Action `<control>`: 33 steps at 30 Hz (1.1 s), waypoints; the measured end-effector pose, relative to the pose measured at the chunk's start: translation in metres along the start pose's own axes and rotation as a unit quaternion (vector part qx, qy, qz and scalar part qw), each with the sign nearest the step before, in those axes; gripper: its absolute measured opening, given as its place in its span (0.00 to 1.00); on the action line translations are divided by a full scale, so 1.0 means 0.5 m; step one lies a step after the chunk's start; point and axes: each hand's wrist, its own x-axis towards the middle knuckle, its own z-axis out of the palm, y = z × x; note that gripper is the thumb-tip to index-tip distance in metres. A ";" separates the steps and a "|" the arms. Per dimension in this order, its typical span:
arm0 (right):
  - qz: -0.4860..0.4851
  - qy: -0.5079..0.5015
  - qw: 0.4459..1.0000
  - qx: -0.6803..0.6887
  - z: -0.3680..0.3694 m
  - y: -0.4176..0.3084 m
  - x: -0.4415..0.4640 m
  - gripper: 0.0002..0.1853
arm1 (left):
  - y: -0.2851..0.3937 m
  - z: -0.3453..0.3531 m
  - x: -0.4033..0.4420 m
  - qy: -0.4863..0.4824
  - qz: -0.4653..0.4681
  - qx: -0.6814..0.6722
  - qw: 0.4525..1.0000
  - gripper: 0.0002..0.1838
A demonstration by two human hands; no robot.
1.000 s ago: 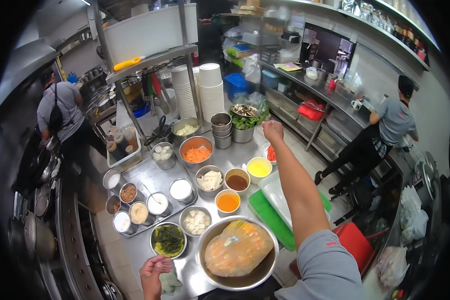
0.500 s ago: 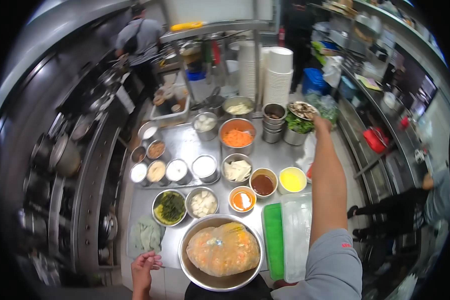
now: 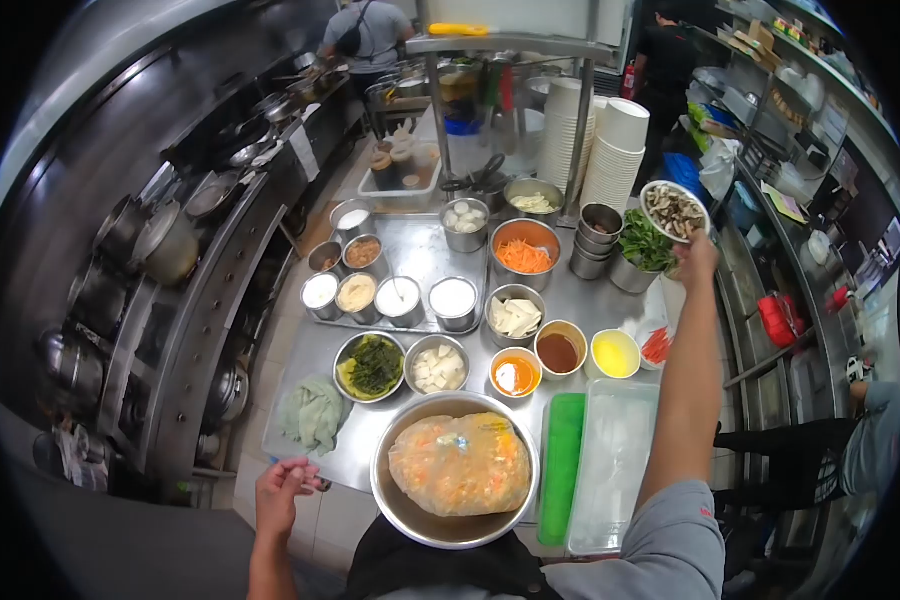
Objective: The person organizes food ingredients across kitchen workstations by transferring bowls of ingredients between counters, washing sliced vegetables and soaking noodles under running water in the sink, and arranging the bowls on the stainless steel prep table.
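Observation:
My right hand [image 3: 697,258] grips the rim of a white bowl of sliced mushrooms [image 3: 674,211], tilted beside a steel pot of leafy greens [image 3: 646,242]. Loosely curled, with fingers apart, my left hand [image 3: 282,490] hangs at the table's front left edge, near a crumpled green cloth [image 3: 313,413]. Between my arms, a large steel bowl [image 3: 382,500] holds a filled clear bag [image 3: 460,466]. Behind it are bowls of dark greens [image 3: 370,367], white cubes [image 3: 438,368], orange sauce [image 3: 515,373], brown sauce [image 3: 560,350] and yellow liquid [image 3: 615,354].
A steel tray [image 3: 410,250] bears several small containers. Stacked white tubs [image 3: 615,150] stand behind, under a metal shelf [image 3: 515,45]. A green board [image 3: 562,455] and a clear lidded container [image 3: 612,465] lie right. Co-workers [image 3: 368,38] [image 3: 667,70] [image 3: 875,440] stand around.
My right hand has reached the mushroom bowl, taken hold of it and lifted it off the greens, tilting it. My left hand stays low. The view has turned, shifting the table's contents.

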 end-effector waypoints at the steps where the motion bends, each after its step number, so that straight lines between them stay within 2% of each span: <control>1: -0.008 -0.026 0.999 0.021 -0.001 -0.020 -0.028 0.13 | 0.012 0.001 0.008 0.006 -0.005 0.000 1.000 0.17; 3: -0.051 -0.083 0.995 0.034 -0.012 -0.044 -0.086 0.13 | 0.047 0.021 0.038 -0.036 0.029 -0.028 0.999 0.15; 7: -0.041 -0.198 0.979 0.042 0.003 -0.080 -0.283 0.11 | 0.086 0.093 0.113 -0.152 0.084 -0.124 0.977 0.17; 9: -0.038 -0.247 0.967 0.042 0.021 -0.066 -0.399 0.10 | 0.105 0.141 0.146 -0.233 0.101 -0.187 0.949 0.21; 10: -0.023 -0.274 0.961 0.039 0.037 -0.053 -0.458 0.10 | 0.111 0.168 0.160 -0.247 0.100 -0.191 0.945 0.21; 12: 0.015 -0.329 0.943 0.055 0.085 -0.028 -0.598 0.10 | 0.120 0.199 0.184 -0.294 0.089 -0.316 0.898 0.31; 13: 0.048 -0.337 0.940 0.036 0.109 -0.009 -0.662 0.11 | 0.122 0.192 0.197 -0.311 0.088 -0.317 0.891 0.31; 14: 0.074 -0.427 0.900 0.042 0.136 -0.010 -0.732 0.15 | 0.124 0.184 0.208 -0.343 0.051 -0.384 0.856 0.34; 15: 0.123 -0.435 0.890 0.066 0.158 0.026 -0.778 0.17 | 0.125 0.177 0.218 -0.372 0.010 -0.446 0.814 0.37; 17: 0.187 -0.472 0.861 0.039 0.208 0.072 -0.869 0.16 | 0.130 0.135 0.222 -0.399 -0.004 -0.468 0.789 0.39; 19: 0.217 -0.488 0.845 0.002 0.258 0.061 -0.967 0.14 | 0.113 0.080 0.232 -0.332 -0.064 -0.515 0.788 0.36; 21: 0.222 -0.530 0.817 -0.048 0.296 0.098 -1.010 0.13 | 0.073 0.023 0.256 -0.310 -0.072 -0.492 0.810 0.33; 23: 0.211 -0.561 0.788 -0.138 0.320 0.099 -1.040 0.14 | 0.042 -0.027 0.275 -0.315 -0.082 -0.488 0.810 0.32; 24: 0.163 -0.578 0.780 -0.174 0.321 0.115 -1.046 0.16 | 0.027 -0.049 0.285 -0.304 -0.086 -0.487 0.814 0.31; 25: 0.162 -0.567 0.789 -0.173 0.316 0.108 -1.047 0.16 | 0.008 -0.069 0.296 -0.316 -0.090 -0.484 0.811 0.31; 27: -0.114 -0.535 0.780 -0.304 0.286 0.083 -1.035 0.16 | -0.034 -0.107 0.317 -0.270 -0.057 -0.452 0.848 0.30; 28: -0.080 -0.486 0.821 -0.290 0.258 0.065 -1.027 0.18 | -0.053 -0.121 0.323 -0.247 -0.065 -0.442 0.860 0.29; 29: -0.055 -0.403 0.851 -0.332 0.227 0.050 -1.008 0.19 | -0.070 -0.131 0.328 -0.260 -0.071 -0.438 0.858 0.29; 30: -0.095 -0.340 0.877 -0.324 0.192 0.011 -1.001 0.20 | -0.087 -0.138 0.333 -0.269 -0.076 -0.412 0.867 0.28; 31: -0.160 -0.238 0.898 -0.334 0.136 0.039 -0.962 0.18 | -0.106 -0.143 0.336 -0.276 -0.080 -0.386 0.876 0.28; 33: -0.199 -0.056 0.912 -0.353 0.024 0.042 -0.930 0.15 | -0.153 -0.136 0.344 -0.272 -0.089 -0.349 0.892 0.25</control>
